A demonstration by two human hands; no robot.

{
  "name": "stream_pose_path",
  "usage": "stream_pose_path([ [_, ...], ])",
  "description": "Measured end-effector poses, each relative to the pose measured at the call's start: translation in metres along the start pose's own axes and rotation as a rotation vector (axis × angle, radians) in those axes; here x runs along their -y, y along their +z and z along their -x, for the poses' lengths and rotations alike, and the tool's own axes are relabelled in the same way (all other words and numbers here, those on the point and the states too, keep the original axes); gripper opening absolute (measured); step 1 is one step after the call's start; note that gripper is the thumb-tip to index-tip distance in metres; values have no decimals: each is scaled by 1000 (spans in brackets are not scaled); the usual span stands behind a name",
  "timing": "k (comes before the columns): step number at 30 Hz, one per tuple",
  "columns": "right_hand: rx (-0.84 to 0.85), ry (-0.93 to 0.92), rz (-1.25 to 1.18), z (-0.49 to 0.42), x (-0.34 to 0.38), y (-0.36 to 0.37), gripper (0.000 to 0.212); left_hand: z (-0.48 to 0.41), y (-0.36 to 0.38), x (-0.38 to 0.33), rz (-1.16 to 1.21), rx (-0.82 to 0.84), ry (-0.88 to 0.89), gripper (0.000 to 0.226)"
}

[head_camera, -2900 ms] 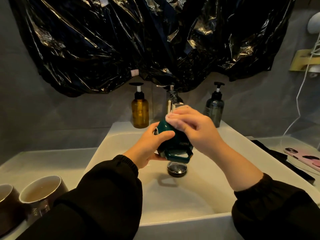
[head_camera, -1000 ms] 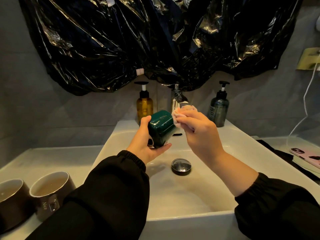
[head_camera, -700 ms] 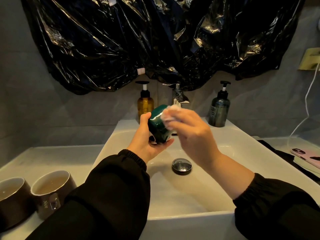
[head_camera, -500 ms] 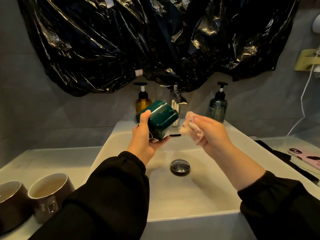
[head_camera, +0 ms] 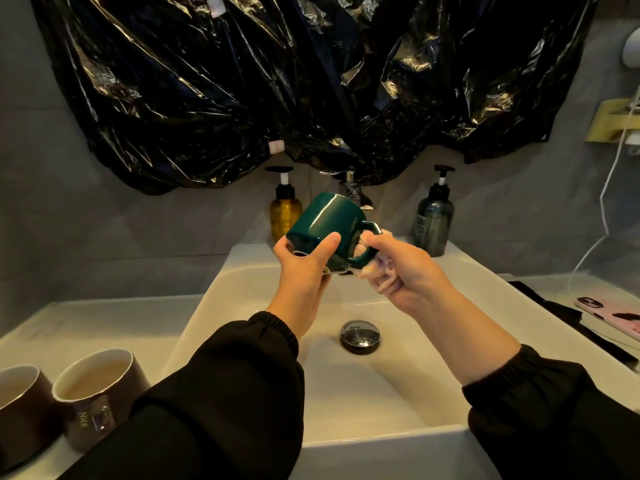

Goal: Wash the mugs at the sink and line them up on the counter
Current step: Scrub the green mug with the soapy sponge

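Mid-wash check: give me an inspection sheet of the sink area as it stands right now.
Surface: white sink set in a pale counter; drain plug in the basin.
Job's things: green mug held tilted above the basin; brown mug marked Nice and second brown mug stand side by side on the counter, left.
Clutter: amber pump bottle and dark pump bottle behind the basin; phone on a dark mat, right.
Grippers: left hand grips the green mug; right hand holds a pale cloth at its handle.
Cables: white cable hangs down the right wall.
Surroundings: black plastic sheet on the wall above the faucet.
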State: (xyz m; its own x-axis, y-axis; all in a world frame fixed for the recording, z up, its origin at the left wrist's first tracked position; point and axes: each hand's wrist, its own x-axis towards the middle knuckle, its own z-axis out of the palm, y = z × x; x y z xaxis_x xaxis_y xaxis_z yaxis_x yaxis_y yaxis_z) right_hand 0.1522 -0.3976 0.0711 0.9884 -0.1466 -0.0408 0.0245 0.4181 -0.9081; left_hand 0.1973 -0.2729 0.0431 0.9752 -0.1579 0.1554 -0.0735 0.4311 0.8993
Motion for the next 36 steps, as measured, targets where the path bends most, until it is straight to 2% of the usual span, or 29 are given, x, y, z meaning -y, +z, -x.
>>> stream_pose_path([
  [4,-27,-12,123,-2,10,-11,19,-6,-12,-5,-145,109,-150,85],
  [6,19,8,199,-1,13,-14,24,-6,-19,-11,-181,172,-242,81],
  [8,39,20,195,0,14,-15,16,-7,-23,-15,-205,227,-324,77],
  [10,77,33,228,2,15,-15,6,-9,-28,-17,-230,255,-351,84],
  [13,151,56,273,3,18,-17,7,-8,-33,-16,-234,301,-364,91],
  [18,323,96,178,-1,22,-22,26,-4,-27,-10,-79,290,-325,77],
  [21,229,132,74,-2,22,-23,26,-3,-25,-9,-57,248,-313,75],
  [22,185,122,28,-2,23,-25,34,-3,-25,-9,-54,223,-307,75],
  [23,178,101,-53,-5,25,-27,44,-4,-26,-9,-52,194,-301,76],
  [25,216,75,-218,-8,27,-31,47,-7,-27,-8,-51,139,-285,75],
  [26,204,32,-204,-12,26,-33,43,-9,-27,-8,-56,118,-273,72],
  [27,170,-75,-78,-13,24,-34,37,-10,-28,-7,-70,101,-259,67],
  [28,93,-237,175,-11,20,-31,29,-12,-28,-7,-92,89,-248,63],
  [30,-107,-654,633,-6,10,-22,28,-13,-28,-4,-152,86,-230,60],
  [32,-135,-935,839,1,1,-7,32,-11,-25,-2,-189,94,-220,60],
  [34,-133,-1064,1069,0,-10,0,22,-11,-22,-2,-193,75,-205,58],
  [36,-148,-1065,1193,0,-14,5,15,-11,-20,-1,-181,22,-171,57],
])
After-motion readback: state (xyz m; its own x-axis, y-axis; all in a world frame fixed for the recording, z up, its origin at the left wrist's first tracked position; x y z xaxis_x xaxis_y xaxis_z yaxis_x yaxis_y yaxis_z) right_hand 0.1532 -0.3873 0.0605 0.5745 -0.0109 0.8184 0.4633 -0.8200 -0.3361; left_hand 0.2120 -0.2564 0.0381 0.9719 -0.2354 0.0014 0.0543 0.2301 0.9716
